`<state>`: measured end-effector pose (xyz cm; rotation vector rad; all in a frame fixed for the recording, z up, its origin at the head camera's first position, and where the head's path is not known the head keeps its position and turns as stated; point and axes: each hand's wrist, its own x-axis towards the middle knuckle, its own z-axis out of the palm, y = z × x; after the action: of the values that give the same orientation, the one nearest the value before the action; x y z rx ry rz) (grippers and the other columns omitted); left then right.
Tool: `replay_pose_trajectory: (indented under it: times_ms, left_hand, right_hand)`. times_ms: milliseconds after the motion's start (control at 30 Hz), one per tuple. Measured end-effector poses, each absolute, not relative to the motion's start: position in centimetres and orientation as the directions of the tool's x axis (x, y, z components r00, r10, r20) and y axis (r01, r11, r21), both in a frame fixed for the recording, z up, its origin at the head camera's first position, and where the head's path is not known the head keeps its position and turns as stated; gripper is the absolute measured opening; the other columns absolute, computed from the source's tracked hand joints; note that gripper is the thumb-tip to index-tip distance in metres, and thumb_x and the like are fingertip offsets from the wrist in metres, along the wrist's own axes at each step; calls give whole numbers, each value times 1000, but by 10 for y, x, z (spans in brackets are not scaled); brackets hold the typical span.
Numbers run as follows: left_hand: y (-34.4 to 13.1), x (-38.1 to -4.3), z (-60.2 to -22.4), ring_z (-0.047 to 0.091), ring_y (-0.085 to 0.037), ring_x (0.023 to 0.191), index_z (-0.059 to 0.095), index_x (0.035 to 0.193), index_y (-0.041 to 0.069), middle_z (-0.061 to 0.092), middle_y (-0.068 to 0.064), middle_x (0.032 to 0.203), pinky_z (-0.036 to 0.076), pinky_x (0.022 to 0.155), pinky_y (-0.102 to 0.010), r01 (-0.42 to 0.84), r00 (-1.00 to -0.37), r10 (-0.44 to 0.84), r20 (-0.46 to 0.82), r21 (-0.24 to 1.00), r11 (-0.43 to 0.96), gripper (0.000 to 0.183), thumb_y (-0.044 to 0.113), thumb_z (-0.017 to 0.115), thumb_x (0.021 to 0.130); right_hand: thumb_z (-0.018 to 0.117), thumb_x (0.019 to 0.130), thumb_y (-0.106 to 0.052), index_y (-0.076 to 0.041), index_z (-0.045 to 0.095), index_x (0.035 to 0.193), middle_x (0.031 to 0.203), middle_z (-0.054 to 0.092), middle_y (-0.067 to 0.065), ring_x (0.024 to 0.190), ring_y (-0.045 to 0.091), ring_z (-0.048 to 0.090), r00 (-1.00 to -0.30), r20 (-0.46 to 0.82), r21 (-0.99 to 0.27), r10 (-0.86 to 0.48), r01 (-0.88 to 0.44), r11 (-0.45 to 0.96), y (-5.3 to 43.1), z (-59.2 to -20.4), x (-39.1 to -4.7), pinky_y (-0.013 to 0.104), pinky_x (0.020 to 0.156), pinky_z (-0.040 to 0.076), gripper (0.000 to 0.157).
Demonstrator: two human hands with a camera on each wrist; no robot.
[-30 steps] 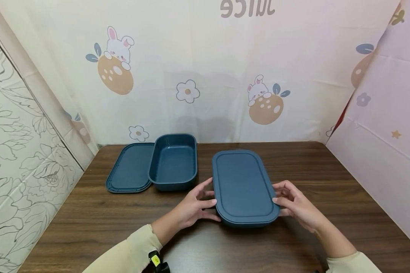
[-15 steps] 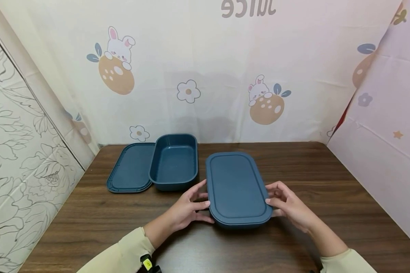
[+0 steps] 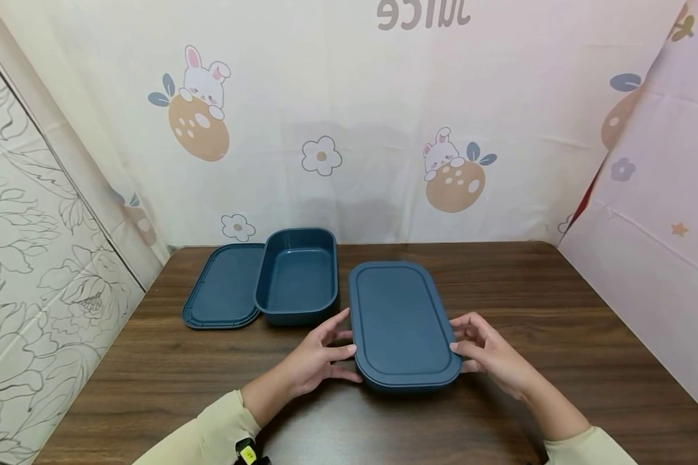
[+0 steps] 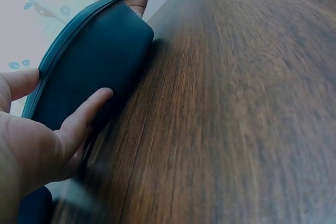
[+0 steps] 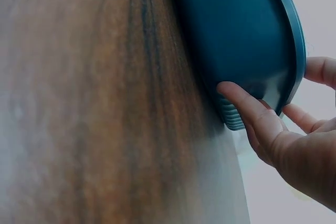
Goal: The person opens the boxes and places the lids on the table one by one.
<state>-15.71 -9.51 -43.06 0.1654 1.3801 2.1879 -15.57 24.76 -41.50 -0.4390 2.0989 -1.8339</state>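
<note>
A dark blue food container with its lid on (image 3: pixel 406 329) sits right of the middle of the wooden table, slightly askew. My left hand (image 3: pixel 324 354) grips its left side, thumb at the lid's rim and other fingers spread along the wall. On the opposite side my right hand (image 3: pixel 488 349) holds it the same way, thumb on the lid's edge. In the left wrist view the container's side wall (image 4: pixel 100 61) shows between thumb and little finger. The right wrist view shows the underside of the rim and the wall (image 5: pixel 247 35) against the fingers. Some fingertips are hidden.
A second dark blue container (image 3: pixel 298 278), without a lid, stands at the back left. Its right-hand neighbour is the lidded one. A flat blue lid (image 3: pixel 223 287) lies to its left, partly behind it. A printed cloth (image 3: pixel 378 181) hangs along the table's back edge.
Both hands have shifted the lidded container a little to the left and slightly nearer. The open container and the loose lid have stayed put.
</note>
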Motion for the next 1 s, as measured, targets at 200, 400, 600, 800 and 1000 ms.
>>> replay_pose_trajectory:
  times_ms: [200, 400, 600, 800, 1000]
  left_hand:
    - [-95, -156, -428, 60, -31, 106, 25, 156, 20, 29, -26, 146, 53, 82, -57, -370, -849, 491, -193, 882, -294, 75, -2, 61, 93]
    - [-96, -156, -427, 58, -32, 109, 24, 156, 18, 33, -25, 145, 53, 81, -57, -349, -848, 493, -195, 905, -243, 74, 4, 63, 94]
    - [-97, -156, -429, 57, -28, 109, 28, 151, 3, 39, -25, 139, 55, 81, -53, -305, -853, 489, -184, 935, -181, 66, 9, 63, 95]
    - [-102, -154, -428, 57, -26, 107, 32, 145, -3, 44, -24, 131, 55, 85, -48, -226, -852, 504, -144, 969, -105, 59, 10, 61, 96]
    - [-110, -153, -420, 60, -26, 97, 50, 130, -5, 55, -18, 115, 57, 77, -44, -54, -860, 501, -95, 994, 96, 43, 13, 64, 94]
  right_hand:
    - [54, 99, -9, 7, 31, 132, 121, 39, 29, 101, 24, 57, -902, -50, -987, -430, -21, 160, 247, -414, -155, 44, 77, 57, 44]
    - [56, 98, -11, 9, 31, 134, 126, 37, 30, 102, 24, 56, -919, -74, -976, -388, -14, 218, 245, -412, -151, 42, 77, 57, 48]
    - [57, 99, -13, 9, 32, 136, 127, 40, 30, 100, 20, 58, -922, -55, -964, -383, -51, 260, 246, -407, -149, 39, 76, 57, 50]
    - [58, 98, -12, 7, 41, 133, 128, 46, 28, 99, 12, 60, -932, 63, -904, -358, -205, 376, 247, -405, -145, 33, 73, 58, 43]
    - [63, 96, -14, 0, 53, 126, 123, 59, 16, 103, 28, 62, -926, 205, -736, -317, -360, 573, 249, -401, -140, 30, 77, 56, 35]
